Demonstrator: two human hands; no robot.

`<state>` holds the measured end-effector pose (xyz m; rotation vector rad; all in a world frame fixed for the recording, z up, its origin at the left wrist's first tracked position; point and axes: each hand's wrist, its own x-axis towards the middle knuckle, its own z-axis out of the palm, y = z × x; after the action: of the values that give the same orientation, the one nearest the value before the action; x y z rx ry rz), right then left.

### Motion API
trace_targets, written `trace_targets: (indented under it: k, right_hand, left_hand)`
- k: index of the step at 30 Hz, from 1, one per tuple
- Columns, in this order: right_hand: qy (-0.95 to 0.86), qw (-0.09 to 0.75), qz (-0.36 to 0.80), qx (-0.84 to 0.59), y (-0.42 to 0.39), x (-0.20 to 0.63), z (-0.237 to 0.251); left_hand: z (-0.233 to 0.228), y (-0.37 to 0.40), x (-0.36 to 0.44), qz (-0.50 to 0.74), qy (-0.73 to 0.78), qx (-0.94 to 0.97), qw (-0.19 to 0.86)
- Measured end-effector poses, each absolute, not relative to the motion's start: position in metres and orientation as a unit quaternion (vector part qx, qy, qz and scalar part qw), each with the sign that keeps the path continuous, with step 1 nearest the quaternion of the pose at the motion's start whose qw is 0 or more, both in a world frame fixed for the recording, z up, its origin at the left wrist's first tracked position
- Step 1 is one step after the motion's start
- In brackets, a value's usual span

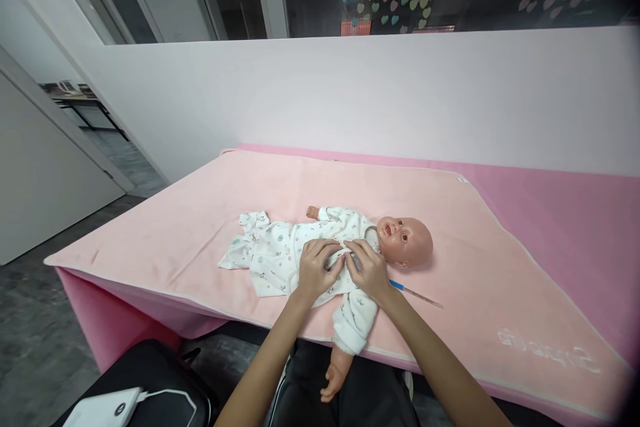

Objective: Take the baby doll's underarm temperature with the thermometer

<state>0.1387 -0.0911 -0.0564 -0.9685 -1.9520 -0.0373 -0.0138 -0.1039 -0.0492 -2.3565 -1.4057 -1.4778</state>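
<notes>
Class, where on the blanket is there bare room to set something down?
The blanket is bare between its left corner and the outfit, and right of the doll's head, above the lettering. Crowded: the chest under the left hand and right hand, and below the head, where the blue-handled stick lies.

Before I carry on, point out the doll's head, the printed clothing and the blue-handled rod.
Doll's head [411,244]: head camera view, on the side of the head.
Printed clothing [306,231]: head camera view, cloth over the midsection.
Blue-handled rod [397,285]: head camera view, on the blue handle.
</notes>
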Motion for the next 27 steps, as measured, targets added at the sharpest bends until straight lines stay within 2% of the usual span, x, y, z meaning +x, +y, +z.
trace_targets:
  k: [11, 27]
  right_hand:
    - [-0.780, 0.458, -0.001, -0.426, -0.0919, 0.1380, -0.0565]
    - [-0.775, 0.477, -0.022, -0.413, -0.0894, 0.1374, -0.0568]
  left_hand:
    - [-0.0479, -0.1043, -0.0107, -0.411, -0.464, -0.785, 0.006]
    - [-0.0479, -0.1046, -0.0111, -0.415, -0.471, -0.778, -0.015]
